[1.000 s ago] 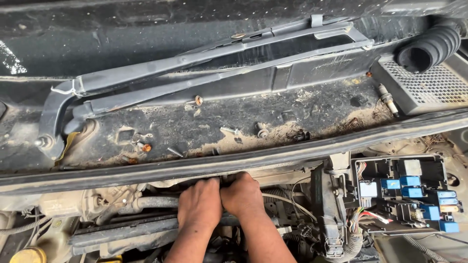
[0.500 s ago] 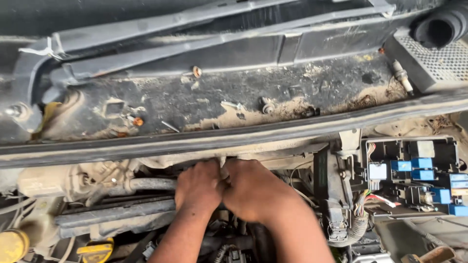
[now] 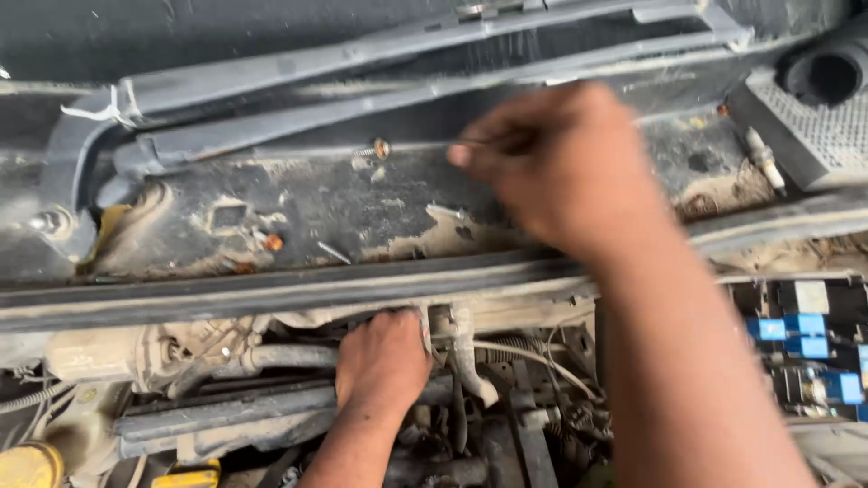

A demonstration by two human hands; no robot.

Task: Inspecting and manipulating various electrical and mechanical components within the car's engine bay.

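The right hand is raised and blurred, pinching a thin rod; the left hand, fingers curled, presses among dusty hoses below.

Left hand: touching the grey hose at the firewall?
Touching. Head view shows the left hand lying over the grey hose, no gap showing.

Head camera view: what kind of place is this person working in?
Most likely the open engine bay of a car, perhaps at a repair shop. Wiper arms lie across the dusty cowl, a fuse box with blue parts sits at the right, and the left hand rests among hoses.
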